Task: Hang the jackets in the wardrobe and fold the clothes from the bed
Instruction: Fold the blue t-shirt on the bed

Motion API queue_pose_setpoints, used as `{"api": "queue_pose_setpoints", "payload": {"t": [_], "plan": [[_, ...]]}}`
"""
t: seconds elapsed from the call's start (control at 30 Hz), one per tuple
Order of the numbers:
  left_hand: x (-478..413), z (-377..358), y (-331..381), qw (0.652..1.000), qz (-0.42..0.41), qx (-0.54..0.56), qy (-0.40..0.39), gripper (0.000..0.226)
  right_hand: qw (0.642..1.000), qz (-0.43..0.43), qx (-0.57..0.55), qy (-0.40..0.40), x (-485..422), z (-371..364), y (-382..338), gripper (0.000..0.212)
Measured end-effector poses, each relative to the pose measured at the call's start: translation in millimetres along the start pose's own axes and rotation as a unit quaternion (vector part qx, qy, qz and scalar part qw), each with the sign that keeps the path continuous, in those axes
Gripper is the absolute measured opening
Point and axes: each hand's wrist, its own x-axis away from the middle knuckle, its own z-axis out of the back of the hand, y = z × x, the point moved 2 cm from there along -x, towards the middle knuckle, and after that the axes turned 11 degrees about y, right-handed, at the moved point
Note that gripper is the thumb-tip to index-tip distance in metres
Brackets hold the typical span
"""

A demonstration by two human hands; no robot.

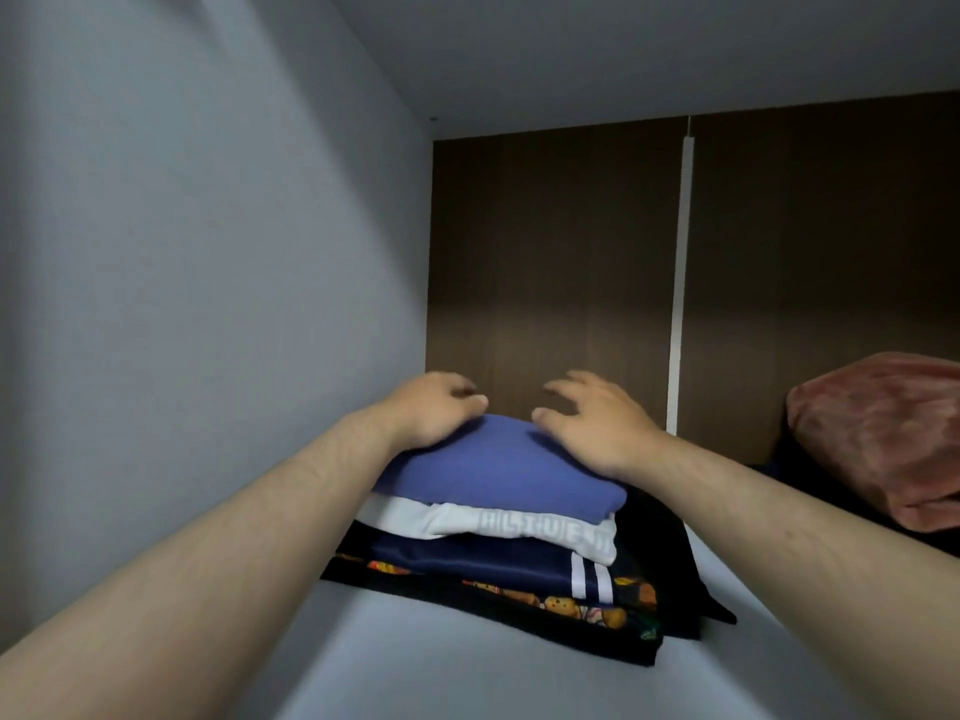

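Both palms rest on the blue garment (498, 472) topping the stack (467, 561); left hand (434, 410) fingers loosely bent, right hand (597, 426) fingers spread, gripping nothing.

Hands: two, left hand (431, 407) and right hand (597, 418), both on top of stack (519, 543).
Folded garments in stack: four. Blue garment (498, 470) on top, white garment (467, 519) under it, navy garment (467, 556) with two white stripes next, black printed garment (519, 610) at bottom.
Black garment (670, 563): one, touching stack's right side.
Pink bundle (878, 439): one, well right of stack.
Brown back panels (556, 252): two, behind stack.
White strip (680, 278): one, between panels.
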Motion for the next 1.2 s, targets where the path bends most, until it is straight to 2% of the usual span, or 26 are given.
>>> {"api": "queue_pose_setpoints", "payload": {"t": [0.07,0.1,0.17,0.3,0.4,0.67,0.7,0.8,0.83,0.93,1.03,1.1,1.2], "plan": [[11,-24,1,0.985,0.038,0.02,-0.165,0.057,0.99,-0.002,-0.021,-0.137,6,-30,2,0.064],[18,-35,-3,0.974,0.068,0.032,-0.212,0.059,0.981,-0.024,-0.044,-0.186,10,-45,8,0.066],[21,-47,-12,0.962,0.104,0.061,-0.244,0.06,0.976,-0.045,-0.078,-0.199,15,-63,19,0.069],[11,-55,-20,0.958,0.103,0.08,-0.257,0.065,0.977,-0.052,-0.08,-0.188,9,-70,27,0.071],[10,-60,-26,0.957,0.106,0.093,-0.255,0.073,0.979,-0.045,-0.079,-0.184,8,-73,28,0.071],[9,-63,-29,0.971,0.093,0.094,-0.202,0.065,0.979,-0.077,-0.11,-0.154,13,-74,33,0.067],[10,-61,-31,0.975,0.092,0.11,-0.169,0.059,0.976,-0.093,-0.134,-0.143,14,-74,33,0.066],[17,-56,-46,0.976,0.124,0.178,0.024,0.023,0.964,-0.139,-0.203,-0.104,27,-72,35,0.066],[24,-53,-51,0.973,0.142,0.173,0.062,0.023,0.962,-0.151,-0.206,-0.099,34,-69,36,0.067],[58,-48,-59,0.973,0.187,0.137,0.017,0.041,0.965,-0.171,-0.163,-0.114,67,-56,42,0.068],[99,-31,-56,0.959,0.222,0.175,-0.026,0.056,0.964,-0.177,-0.094,-0.172,98,-29,42,0.06],[126,-11,-46,0.963,0.218,0.153,-0.046,0.049,0.973,-0.115,-0.013,-0.199,114,-7,37,0.047],[172,21,-23,0.976,0.194,0.048,-0.083,0.02,0.987,-0.026,0.046,-0.152,125,17,34,0.026]]}}
